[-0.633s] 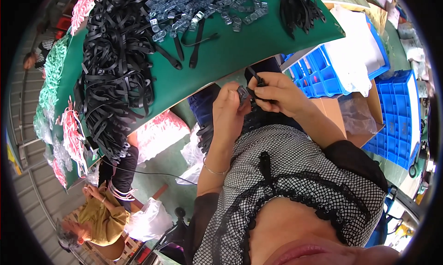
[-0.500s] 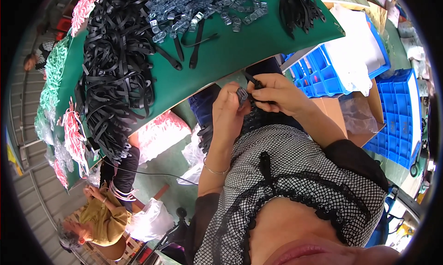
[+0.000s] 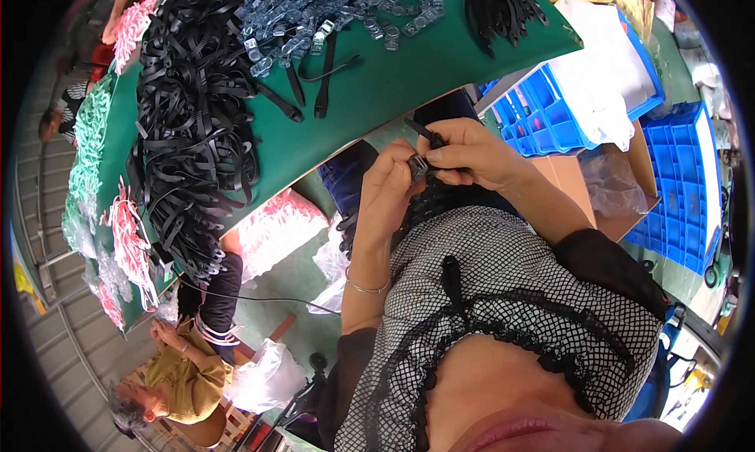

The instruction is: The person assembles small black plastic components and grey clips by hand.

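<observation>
Between the thumb and fingers of my left hand (image 3: 387,186) is a small smoky, see-through plastic buckle (image 3: 418,166). My right hand (image 3: 480,157) pinches a black strap (image 3: 423,129), its end sticking up past the fingertips. Both hands meet in front of my chest, just off the table's near edge, with the buckle close against the strap. My fingers hide whether the strap passes into the buckle. On the green table (image 3: 354,98) lie a heap of similar buckles (image 3: 314,19), a long pile of black straps (image 3: 197,106) and a few loose straps (image 3: 321,90).
A smaller bunch of black straps (image 3: 503,15) lies at the table's far right. Blue crates (image 3: 680,188) and an open cardboard box (image 3: 566,188) stand to the right. Pink straps (image 3: 279,228) fill a bag below the table. A co-worker (image 3: 177,377) sits at the lower left.
My hands have come slightly closer together, and the buckle has turned in my left fingers. The whole view has shifted a little. At the upper left, another person's arm has come into sight.
</observation>
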Available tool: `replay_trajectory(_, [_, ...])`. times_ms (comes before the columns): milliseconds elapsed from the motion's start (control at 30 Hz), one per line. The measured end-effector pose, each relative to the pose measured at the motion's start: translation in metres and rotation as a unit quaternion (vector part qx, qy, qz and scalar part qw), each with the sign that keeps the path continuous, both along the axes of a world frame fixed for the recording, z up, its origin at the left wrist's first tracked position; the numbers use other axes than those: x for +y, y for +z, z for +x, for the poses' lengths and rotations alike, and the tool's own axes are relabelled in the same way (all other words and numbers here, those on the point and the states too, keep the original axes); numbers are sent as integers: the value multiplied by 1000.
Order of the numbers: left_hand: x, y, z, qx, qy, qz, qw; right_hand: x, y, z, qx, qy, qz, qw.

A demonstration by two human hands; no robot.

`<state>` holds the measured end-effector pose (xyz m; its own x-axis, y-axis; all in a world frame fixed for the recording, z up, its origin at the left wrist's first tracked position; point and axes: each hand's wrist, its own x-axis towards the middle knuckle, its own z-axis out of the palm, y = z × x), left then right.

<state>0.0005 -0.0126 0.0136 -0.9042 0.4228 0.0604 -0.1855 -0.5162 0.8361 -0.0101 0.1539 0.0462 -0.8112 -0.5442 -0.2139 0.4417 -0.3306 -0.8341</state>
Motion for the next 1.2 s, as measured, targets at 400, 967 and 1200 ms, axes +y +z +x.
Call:
replay_trajectory(400, [-10, 17, -1, 121, 142, -250, 950, -9, -12, 5, 237, -106, 135, 956])
replay_trajectory(967, [-11, -1, -2, 82, 123, -283, 948, -19, -26, 2, 492, -179, 347, 778])
replay_trajectory(1200, [-22, -2, -7, 58, 139, -293, 944, -16, -2, 3, 90, -97, 195, 972])
